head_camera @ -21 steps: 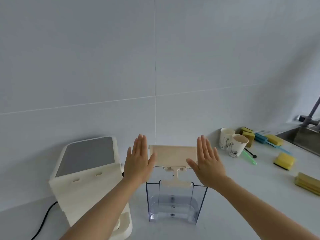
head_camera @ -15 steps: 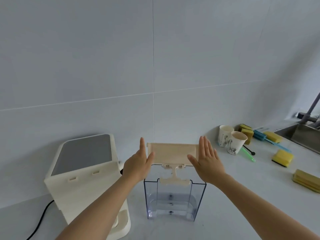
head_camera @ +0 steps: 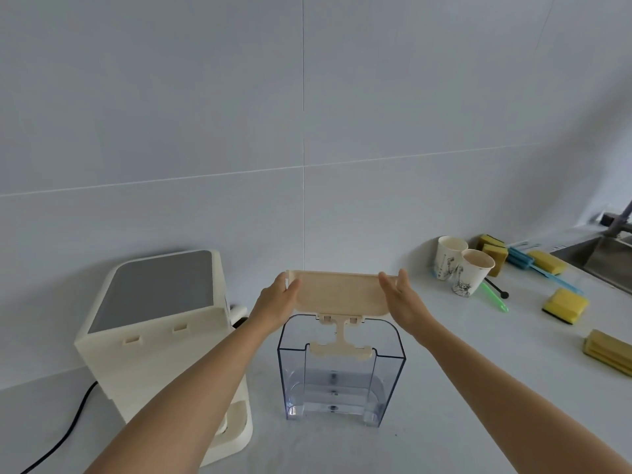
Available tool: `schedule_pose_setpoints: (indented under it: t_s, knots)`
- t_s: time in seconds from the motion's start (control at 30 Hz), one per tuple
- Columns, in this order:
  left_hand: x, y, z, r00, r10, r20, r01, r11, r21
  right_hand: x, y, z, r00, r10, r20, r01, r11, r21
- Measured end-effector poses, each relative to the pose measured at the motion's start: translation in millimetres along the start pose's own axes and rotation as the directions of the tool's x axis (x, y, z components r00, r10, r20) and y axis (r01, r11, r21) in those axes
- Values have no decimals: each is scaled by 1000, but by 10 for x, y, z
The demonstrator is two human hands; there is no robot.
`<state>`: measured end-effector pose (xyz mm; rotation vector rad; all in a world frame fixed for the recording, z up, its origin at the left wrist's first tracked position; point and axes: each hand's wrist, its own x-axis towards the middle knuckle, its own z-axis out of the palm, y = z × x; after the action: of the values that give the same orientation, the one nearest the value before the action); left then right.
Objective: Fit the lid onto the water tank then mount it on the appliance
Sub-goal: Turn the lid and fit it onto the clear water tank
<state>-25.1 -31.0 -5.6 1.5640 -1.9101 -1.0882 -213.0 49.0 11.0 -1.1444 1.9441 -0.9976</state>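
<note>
A: Fingers (head_camera: 290, 285) of the left hand (head_camera: 277, 302) and right hand (head_camera: 402, 299) lie flat and straight, palms pressed on the two short ends of the lid (head_camera: 340, 292). It's a clamp between palms, not a curled grip.

B: Where's the lid sitting?

A: Above the tank (head_camera: 342, 371), tilted, far edge up. A hinge arm (head_camera: 340, 340) runs from the lid's near edge down to the tank's near rim. The tank stands upright on the counter (head_camera: 444, 422), just right of the appliance (head_camera: 154, 336), not touching as far as I can tell.

B: How to close it cleanly?

A: My read: swing the far edge down about the hinge, keep both ends level, line the lid up with the rim all round before pressing. Palm-only hold can slip, so thumbs on top would help. Clear walls look thin, so push straight down, not sideways. There's a little water at the bottom; keep the tank upright.

B: Then mounting?

A: Not started. The appliance shows two slots on its facing panel; can't tell if they take the tank.

B: Surroundings?

A: White counter, grey tiled wall. Two paper cups (head_camera: 461, 268), sponges (head_camera: 564, 304) and brushes are well off to the right, sink (head_camera: 608, 265) at far right. Black cord (head_camera: 68, 436) trails left of the appliance.
</note>
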Motion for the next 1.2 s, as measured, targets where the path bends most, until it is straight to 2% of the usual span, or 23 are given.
schedule_pose_setpoints:
  t_s: [0.13, 0.23, 0.47, 0.63, 0.9, 1.03, 1.2]
  knots:
    - [30, -12, -25, 1000, 7, -25, -9, 998, -63, 71, 47, -11, 999, 8, -52, -2, 994, 108]
    - [41, -15, -57, 995, 40, -97, -48, 995, -87, 96, 65, -26, 997, 16, -81, -3, 988, 153]
    - [6, -139, -70, 960, 187, -210, -169, 980, 102, 88, 179, 9, 990, -3, -142, 42, 960, 276]
    - [-69, -237, -72, 937, 272, -218, -237, 956, 173, 38, 257, 43, 982, -42, -183, 96, 951, 296]
    - [-207, -267, -79, 917, 323, -234, -286, 941, 181, -158, 319, 105, 970, -66, -233, 147, 926, 347]
    - [-346, -329, -51, 919, 322, -229, -287, 942, 175, -315, 385, 119, 967, -114, -228, 186, 927, 326]
    - [-630, -427, 95, 905, 357, -233, -325, 931, 163, -547, 538, 234, 972, -107, -209, 164, 947, 275]
